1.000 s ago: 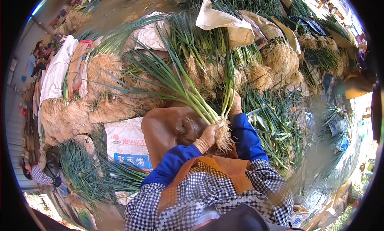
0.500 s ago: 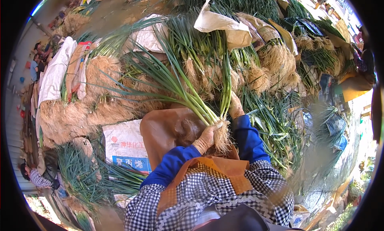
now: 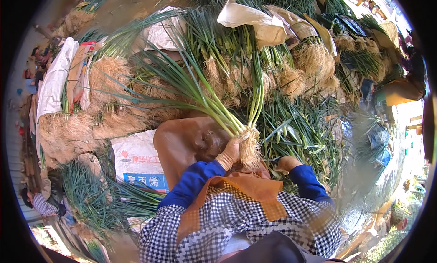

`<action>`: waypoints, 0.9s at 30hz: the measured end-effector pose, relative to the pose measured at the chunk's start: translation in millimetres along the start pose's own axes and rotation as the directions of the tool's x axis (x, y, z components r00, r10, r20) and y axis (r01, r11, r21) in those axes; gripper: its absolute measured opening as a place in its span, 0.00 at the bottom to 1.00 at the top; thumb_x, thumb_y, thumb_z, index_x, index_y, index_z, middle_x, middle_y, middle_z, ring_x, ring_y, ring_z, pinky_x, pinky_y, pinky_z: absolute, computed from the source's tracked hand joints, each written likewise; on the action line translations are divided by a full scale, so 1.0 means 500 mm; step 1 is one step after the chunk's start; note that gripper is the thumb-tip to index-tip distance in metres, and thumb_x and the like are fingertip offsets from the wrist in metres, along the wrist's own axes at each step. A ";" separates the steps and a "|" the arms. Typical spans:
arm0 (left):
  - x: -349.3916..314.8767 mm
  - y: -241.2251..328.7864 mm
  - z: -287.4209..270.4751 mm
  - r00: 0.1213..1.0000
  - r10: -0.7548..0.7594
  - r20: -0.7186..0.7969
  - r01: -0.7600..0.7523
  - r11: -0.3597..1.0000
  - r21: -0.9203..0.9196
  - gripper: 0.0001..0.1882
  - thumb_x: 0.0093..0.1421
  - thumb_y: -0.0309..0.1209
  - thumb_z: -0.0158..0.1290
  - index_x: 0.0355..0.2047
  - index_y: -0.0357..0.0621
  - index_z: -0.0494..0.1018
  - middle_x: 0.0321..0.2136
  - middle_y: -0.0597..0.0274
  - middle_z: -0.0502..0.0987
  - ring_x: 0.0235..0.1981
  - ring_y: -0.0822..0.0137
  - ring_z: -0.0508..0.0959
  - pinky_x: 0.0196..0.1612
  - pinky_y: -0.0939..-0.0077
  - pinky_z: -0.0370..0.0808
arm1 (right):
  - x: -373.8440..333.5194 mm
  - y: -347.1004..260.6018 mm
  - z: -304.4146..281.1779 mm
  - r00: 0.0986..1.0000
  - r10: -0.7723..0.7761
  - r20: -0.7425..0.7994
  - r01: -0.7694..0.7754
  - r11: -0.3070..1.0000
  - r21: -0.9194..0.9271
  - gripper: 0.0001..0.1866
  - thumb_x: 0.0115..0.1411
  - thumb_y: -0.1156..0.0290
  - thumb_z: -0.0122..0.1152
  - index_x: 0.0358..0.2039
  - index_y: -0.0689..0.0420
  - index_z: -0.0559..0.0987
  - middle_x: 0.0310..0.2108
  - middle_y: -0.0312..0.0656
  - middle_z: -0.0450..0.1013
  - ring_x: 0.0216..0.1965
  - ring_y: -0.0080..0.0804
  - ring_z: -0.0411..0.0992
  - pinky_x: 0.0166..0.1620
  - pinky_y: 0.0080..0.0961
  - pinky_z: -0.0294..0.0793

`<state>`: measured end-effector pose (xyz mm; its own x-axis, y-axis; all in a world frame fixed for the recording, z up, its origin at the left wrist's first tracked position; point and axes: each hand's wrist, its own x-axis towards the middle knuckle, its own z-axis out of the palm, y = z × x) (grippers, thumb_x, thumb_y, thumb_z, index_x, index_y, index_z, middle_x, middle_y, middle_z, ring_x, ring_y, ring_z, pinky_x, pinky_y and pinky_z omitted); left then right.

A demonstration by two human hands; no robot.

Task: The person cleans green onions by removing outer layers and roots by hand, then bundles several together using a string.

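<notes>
My left hand (image 3: 231,153) is closed around the white stems of a bunch of green onions (image 3: 223,112), just above their pale stringy roots (image 3: 250,150). The long leaves fan out up and to the left, with a smaller group standing upright on the right. My right hand (image 3: 288,164) is apart from the bunch, low by the near edge of a heap of loose green onions and leaves (image 3: 300,131). Its fingers are curled, and what they hold, if anything, cannot be made out. A brown apron (image 3: 182,144) spreads over my lap beneath the bunch.
Rows of bundled green onions with tan roots (image 3: 109,76) lie ahead, partly covered by pale sacks (image 3: 248,17). A printed white sack (image 3: 136,156) lies at my left beside more green onions (image 3: 84,194). A person in a checked top (image 3: 44,204) is at the far left.
My right hand has left the bunch and dropped toward me and to the right, beside the loose heap. My left hand keeps hold of the green onions in nearly the same place.
</notes>
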<state>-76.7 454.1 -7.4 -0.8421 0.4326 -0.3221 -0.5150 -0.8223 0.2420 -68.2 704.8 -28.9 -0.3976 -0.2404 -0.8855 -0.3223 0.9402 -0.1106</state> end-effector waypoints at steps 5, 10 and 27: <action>-0.001 0.006 0.032 1.000 -0.001 -0.019 0.002 0.999 0.044 0.16 0.58 0.31 0.49 0.45 0.37 0.67 0.33 0.58 0.75 0.28 0.69 0.74 0.31 0.77 0.74 | 0.018 -0.073 -0.158 0.461 0.194 -0.866 0.754 0.428 0.498 0.18 0.62 0.59 0.46 0.44 0.59 0.72 0.37 0.46 0.74 0.40 0.37 0.72 0.43 0.28 0.69; 0.024 0.007 -0.024 0.990 0.059 -0.126 -0.054 0.997 0.048 0.14 0.57 0.31 0.48 0.42 0.37 0.68 0.28 0.59 0.74 0.25 0.68 0.74 0.29 0.77 0.74 | 0.041 -0.191 -0.175 0.409 0.086 -0.908 0.733 0.562 0.383 0.14 0.60 0.61 0.49 0.33 0.57 0.77 0.24 0.46 0.73 0.26 0.37 0.72 0.33 0.27 0.70; -0.126 0.218 0.208 0.626 0.016 0.780 0.227 0.953 -0.201 0.22 0.59 0.31 0.45 0.51 0.38 0.56 0.20 0.66 0.66 0.14 0.74 0.69 0.14 0.82 0.67 | -0.023 -0.071 -0.348 0.409 0.115 -0.905 0.434 0.848 0.304 0.15 0.58 0.57 0.49 0.35 0.54 0.76 0.33 0.52 0.73 0.36 0.48 0.72 0.39 0.36 0.71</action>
<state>-96.4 375.6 134.8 -0.6598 0.5460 0.5163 -0.6497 -0.7597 -0.0269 -201.4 632.4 63.9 -0.9775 -0.2084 0.0334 -0.1844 0.7664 -0.6154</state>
